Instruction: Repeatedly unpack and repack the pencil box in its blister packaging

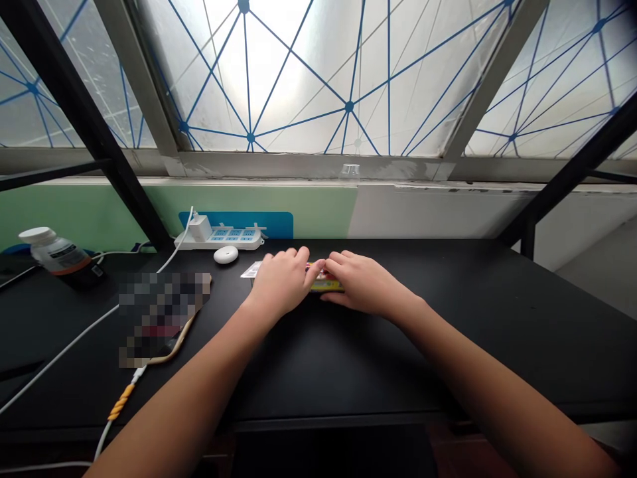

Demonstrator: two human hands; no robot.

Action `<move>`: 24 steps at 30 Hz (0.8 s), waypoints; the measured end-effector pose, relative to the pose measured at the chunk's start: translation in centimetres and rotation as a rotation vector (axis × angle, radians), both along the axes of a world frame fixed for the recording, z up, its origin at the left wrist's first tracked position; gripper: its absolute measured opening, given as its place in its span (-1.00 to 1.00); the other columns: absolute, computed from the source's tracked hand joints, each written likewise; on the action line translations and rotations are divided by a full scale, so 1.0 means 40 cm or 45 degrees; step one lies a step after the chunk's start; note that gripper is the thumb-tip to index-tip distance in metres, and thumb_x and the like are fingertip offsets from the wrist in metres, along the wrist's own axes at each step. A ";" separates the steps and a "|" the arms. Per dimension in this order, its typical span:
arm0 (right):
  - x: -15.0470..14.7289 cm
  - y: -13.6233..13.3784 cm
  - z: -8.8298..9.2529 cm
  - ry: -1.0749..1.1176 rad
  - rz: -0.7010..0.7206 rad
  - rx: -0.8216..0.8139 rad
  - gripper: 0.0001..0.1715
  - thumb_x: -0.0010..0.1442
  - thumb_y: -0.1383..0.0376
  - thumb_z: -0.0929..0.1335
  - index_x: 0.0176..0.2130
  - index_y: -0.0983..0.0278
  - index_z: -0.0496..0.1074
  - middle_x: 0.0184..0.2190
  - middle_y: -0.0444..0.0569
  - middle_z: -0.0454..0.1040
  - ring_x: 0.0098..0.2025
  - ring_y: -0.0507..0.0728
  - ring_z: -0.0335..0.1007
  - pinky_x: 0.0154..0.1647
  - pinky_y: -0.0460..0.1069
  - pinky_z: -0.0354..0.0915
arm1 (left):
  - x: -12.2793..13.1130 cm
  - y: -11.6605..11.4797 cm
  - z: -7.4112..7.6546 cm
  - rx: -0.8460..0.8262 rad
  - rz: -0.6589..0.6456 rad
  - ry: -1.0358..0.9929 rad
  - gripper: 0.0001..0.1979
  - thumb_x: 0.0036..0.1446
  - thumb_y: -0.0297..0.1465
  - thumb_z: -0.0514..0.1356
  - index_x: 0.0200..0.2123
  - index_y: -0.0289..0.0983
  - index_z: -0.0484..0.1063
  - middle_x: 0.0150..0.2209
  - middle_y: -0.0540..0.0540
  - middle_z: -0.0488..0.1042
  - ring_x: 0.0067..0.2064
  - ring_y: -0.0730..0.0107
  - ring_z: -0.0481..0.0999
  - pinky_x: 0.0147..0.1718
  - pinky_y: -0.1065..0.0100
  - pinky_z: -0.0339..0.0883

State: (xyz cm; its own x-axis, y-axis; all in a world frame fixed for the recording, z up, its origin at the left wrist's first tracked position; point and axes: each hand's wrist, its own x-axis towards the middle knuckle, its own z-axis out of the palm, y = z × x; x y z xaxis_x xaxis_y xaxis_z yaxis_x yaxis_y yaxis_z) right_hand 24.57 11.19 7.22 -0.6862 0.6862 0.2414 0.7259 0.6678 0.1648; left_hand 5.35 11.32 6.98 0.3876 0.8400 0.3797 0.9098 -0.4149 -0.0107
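Observation:
Near the far edge of the black desk [338, 358], both hands are on a small, colourful package [327, 286] with yellow and red on it. My left hand [283, 280] lies over its left part, fingers curled round the far side. A white flap or card [250, 271] sticks out to the left of that hand. My right hand [362, 281] grips the right end, its thumb low on the near side and fingers on top. The fingertips of both hands nearly meet above the package. Most of it is hidden, so its exact kind cannot be made out.
A white earbud case [225, 255] sits left of my hands, before a power strip [223, 237] with a plugged-in charger. Further left are a blurred-out phone-like device [164, 318] on a cable [121, 402] and a white-capped bottle [62, 255]. Black frame bars [94, 126] flank the desk.

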 end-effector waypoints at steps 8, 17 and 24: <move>0.007 0.012 -0.013 0.240 0.045 -0.468 -0.57 0.20 -0.08 0.40 -0.34 0.20 0.31 -0.37 -0.10 0.44 -0.36 0.13 0.32 -0.36 -0.01 0.18 | 0.000 0.020 -0.041 -0.178 -0.170 0.056 -0.75 0.39 -0.28 0.00 -0.21 -0.23 0.44 -0.25 -0.19 0.48 -0.20 0.10 0.49 -0.27 0.22 0.33; 0.011 0.066 -0.062 0.364 -0.125 -0.372 -0.68 0.40 0.20 0.19 -0.40 0.22 0.26 -0.38 -0.10 0.41 -0.40 0.06 0.25 -0.39 -0.04 0.05 | -0.006 0.044 -0.072 -0.232 -0.123 -0.143 -0.68 0.37 -0.17 -0.01 0.02 -0.19 0.34 0.10 -0.20 0.38 0.16 0.01 0.27 0.12 -0.01 0.16; 0.027 0.075 -0.066 0.340 -0.213 -0.314 -0.69 0.35 0.23 0.23 -0.44 0.20 0.26 -0.43 -0.09 0.41 -0.44 0.08 0.25 -0.42 -0.02 0.04 | 0.030 0.004 -0.068 -0.228 0.043 -0.113 -0.64 0.33 -0.12 -0.03 0.00 -0.20 0.35 0.10 -0.26 0.32 0.09 -0.05 0.29 -0.04 0.00 0.25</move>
